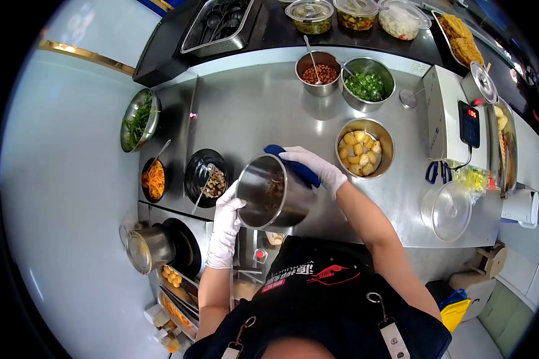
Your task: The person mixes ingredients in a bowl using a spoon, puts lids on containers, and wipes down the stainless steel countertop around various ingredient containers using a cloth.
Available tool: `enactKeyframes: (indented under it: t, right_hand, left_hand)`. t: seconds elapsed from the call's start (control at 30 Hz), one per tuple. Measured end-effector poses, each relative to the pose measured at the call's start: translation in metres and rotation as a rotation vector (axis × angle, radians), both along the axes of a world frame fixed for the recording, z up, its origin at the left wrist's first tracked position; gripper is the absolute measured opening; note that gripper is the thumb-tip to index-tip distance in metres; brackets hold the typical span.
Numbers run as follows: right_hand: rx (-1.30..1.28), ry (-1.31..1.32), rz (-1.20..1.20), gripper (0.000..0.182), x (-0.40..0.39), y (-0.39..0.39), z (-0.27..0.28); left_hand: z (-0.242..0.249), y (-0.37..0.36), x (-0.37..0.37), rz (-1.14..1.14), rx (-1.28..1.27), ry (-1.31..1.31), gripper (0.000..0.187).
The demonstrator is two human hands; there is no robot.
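A deep stainless steel pot is held tilted above the counter's front edge, its mouth facing left. Brown scraps of food cling inside it. My left hand, in a white glove, grips the pot at the left of its rim. My right hand, also gloved, is closed on a dark blue cloth pressed against the pot's far right side. Just left of the pot stands a black bowl holding chopped brown and pale pieces and a spoon.
Peeled potatoes fill a steel pot on the right. Behind are pots of peanuts and chopped greens. Shredded carrot and a bowl of green strips sit left. Scissors and a clear lid lie right.
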State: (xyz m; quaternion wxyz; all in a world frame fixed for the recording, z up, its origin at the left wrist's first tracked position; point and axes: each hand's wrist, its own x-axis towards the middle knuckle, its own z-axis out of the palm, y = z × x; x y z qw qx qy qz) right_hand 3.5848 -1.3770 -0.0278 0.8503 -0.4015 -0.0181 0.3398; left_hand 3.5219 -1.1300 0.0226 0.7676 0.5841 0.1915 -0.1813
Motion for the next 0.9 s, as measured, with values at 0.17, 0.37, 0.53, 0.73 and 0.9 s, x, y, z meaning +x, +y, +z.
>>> enactKeyframes:
  t: [0.17,0.37,0.53,0.73,0.9]
  right_hand:
    - [0.455,0.293,-0.321,0.034,-0.018,0.030,0.003]
    - [0.531,0.307,-0.373,0.030,-0.047,0.060,-0.035]
    - [0.151,-0.055,-0.364,0.028,-0.075,0.049,-0.059]
    - [-0.414,-0.021,-0.408,0.024,-0.098,0.032,-0.069]
    - [-1.494,-1.055,-0.355,0.041,-0.122,0.064,-0.071]
  left_hand:
    - [-0.004,-0.007,0.011,0.028,0.087,-0.057,0.054]
    - [-0.026,-0.018,0.006,0.021,0.334,-0.320,0.057]
    - [-0.046,-0.004,0.000,0.050,0.390,-0.406,0.058]
    - [-0.058,0.002,0.041,0.187,0.331,-0.321,0.055]
    - [-0.062,-0.023,0.069,0.199,0.216,-0.214,0.052]
